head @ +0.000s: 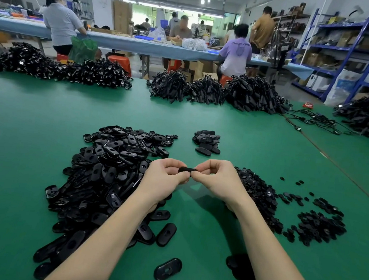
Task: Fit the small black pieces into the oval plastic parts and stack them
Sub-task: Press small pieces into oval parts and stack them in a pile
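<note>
Fingertips of my left hand (pixel 163 178) and right hand (pixel 218 180) pinch one glossy black oval part (pixel 186 170) between them, above the green table (pixel 19 145). Oval parts (pixel 107 170) lie heaped at left, small pieces (pixel 320 225) scattered at right.

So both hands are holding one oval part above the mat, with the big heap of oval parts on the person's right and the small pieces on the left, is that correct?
Not quite: the sides are swapped. The head view shows the heap of oval parts on the person's left and the small pieces on the right. The rest holds: the left hand and right hand hold one oval part together above the mat.
</note>
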{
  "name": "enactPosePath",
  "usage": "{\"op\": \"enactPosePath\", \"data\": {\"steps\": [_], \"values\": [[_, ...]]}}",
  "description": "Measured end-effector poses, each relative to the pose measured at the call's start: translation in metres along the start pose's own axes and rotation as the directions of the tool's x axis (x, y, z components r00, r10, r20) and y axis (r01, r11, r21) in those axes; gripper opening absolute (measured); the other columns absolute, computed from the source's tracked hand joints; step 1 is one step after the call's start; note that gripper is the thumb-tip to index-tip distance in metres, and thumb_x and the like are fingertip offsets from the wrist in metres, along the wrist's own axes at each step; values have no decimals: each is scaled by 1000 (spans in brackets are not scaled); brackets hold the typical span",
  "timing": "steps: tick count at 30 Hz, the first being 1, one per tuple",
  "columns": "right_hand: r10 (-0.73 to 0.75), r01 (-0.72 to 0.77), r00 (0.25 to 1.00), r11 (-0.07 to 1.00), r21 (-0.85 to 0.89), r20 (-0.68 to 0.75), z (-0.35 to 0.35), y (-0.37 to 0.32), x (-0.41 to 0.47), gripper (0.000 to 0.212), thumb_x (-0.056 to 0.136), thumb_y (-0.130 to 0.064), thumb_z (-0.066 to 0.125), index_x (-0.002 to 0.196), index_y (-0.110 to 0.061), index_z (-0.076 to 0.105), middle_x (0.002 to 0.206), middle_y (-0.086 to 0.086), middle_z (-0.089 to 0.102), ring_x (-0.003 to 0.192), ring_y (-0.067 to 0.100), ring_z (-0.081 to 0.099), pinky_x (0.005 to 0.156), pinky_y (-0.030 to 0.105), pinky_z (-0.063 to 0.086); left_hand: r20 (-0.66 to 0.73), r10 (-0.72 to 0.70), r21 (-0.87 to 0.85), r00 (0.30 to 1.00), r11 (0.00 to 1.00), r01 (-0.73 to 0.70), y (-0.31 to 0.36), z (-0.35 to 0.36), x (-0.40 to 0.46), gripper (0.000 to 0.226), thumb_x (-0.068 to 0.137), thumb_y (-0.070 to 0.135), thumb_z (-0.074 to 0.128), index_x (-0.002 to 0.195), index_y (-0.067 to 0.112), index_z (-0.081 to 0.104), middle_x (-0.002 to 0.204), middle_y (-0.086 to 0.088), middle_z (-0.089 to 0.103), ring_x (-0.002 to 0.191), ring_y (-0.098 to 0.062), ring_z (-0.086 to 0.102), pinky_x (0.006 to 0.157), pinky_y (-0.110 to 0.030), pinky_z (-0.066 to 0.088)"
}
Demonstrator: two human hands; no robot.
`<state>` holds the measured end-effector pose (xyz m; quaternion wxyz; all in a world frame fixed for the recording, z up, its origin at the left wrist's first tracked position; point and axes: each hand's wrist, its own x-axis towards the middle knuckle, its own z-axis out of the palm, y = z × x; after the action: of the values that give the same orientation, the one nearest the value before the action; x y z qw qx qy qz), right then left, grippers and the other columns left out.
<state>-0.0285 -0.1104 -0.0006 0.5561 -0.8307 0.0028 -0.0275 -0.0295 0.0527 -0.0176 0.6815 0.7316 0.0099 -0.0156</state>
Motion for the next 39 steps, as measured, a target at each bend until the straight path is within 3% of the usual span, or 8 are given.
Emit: {"op": "enactPosePath", "data": {"steps": [6,12,18,22,25,29,34,39], "values": [[-53,51,998,998,-35,-39,6,0,-1,15,79,-17,82,73,-21,69,59,-14,64,52,2,54,53,13,42,-49,37,41,998,999,-35,-1,1,-1,15,71,16,78,85,20,72,80,-7,77,87,-31,73,91,-45,55],[-16,11,999,987,161,33,-1,2,-3,8,88,-12,77,86,-15,70,63,-12,62,44,7,47,45,17,39,-6,106,31,994,994,-106,0,0,0,21,82,8,76,94,23,68,82,-1,77,75,-15,71,77,-32,53],[55,-66,997,959,275,49,-13,1,2,7,89,-13,76,94,-16,72,76,0,67,49,13,44,45,18,35,9,276,296,961,917,-266,4,1,-1,17,80,14,78,89,26,69,80,11,71,56,3,62,62,-8,45],[71,-73,997,964,257,17,-18,2,4,2,91,-21,74,92,-19,73,78,-4,72,46,11,49,45,18,38,13,329,429,944,851,-303,5,5,3,13,79,25,78,88,30,70,81,16,71,52,4,58,59,-8,44],[74,-63,995,982,179,-60,-31,4,7,6,91,-27,73,92,-21,73,83,-5,76,48,10,53,51,20,41,-34,328,491,944,828,-270,13,15,20,13,77,35,78,88,33,72,80,20,70,57,6,56,67,-17,48],[90,-80,991,992,93,-99,-43,14,8,8,90,-29,72,92,-21,72,85,-5,77,48,9,54,60,25,42,-44,220,457,974,872,-176,23,38,56,13,79,36,78,90,35,71,79,18,67,82,-4,63,73,-23,46],[105,-100,993,991,84,-56,-49,20,11,8,91,-28,71,91,-20,73,82,-8,78,50,8,55,53,17,41,-108,156,464,982,881,-89,35,59,108,12,83,31,75,93,32,68,78,16,63,95,-14,65,77,-24,47],[55,-41,992,991,125,-113,-50,17,14,8,92,-24,71,87,-19,74,80,-8,77,47,8,52,47,13,40,-163,126,621,979,783,3,30,72,135,16,86,39,73,101,35,70,104,7,71,100,-18,66,77,-26,48]]}}
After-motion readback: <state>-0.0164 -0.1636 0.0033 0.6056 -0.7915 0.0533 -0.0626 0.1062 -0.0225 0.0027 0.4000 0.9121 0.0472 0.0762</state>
